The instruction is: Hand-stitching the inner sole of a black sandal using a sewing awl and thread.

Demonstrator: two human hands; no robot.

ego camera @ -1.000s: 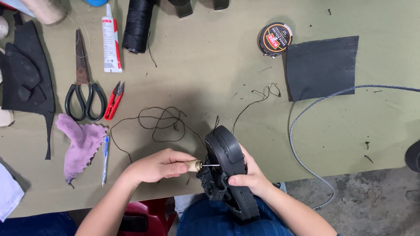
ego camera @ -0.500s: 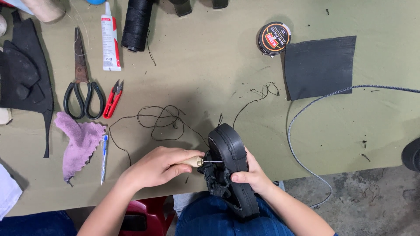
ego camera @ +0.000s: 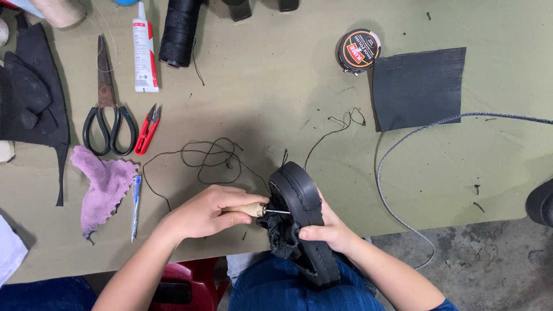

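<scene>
At the table's near edge, the left hand (ego camera: pixel 201 213) grips a wooden-handled awl (ego camera: pixel 256 210) piercing the black shoe (ego camera: pixel 299 196); right hand (ego camera: pixel 328 230) clasps it; black thread (ego camera: pixel 210 155) loops just beyond; scissors (ego camera: pixel 106 115) and pink cloth (ego camera: pixel 103 184) lie well left.

Left hand (ego camera: pixel 204 213) gripping a wooden-handled awl (ego camera: pixel 253 209) against a black sandal (ego camera: pixel 302 222) in right hand (ego camera: pixel 325 230).

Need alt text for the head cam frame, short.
Seen from above, a left hand pushes a wooden-handled awl into the sole edge of a black shoe steadied by the right hand. Scissors, glue tube and loose thread lie on the table.
</scene>
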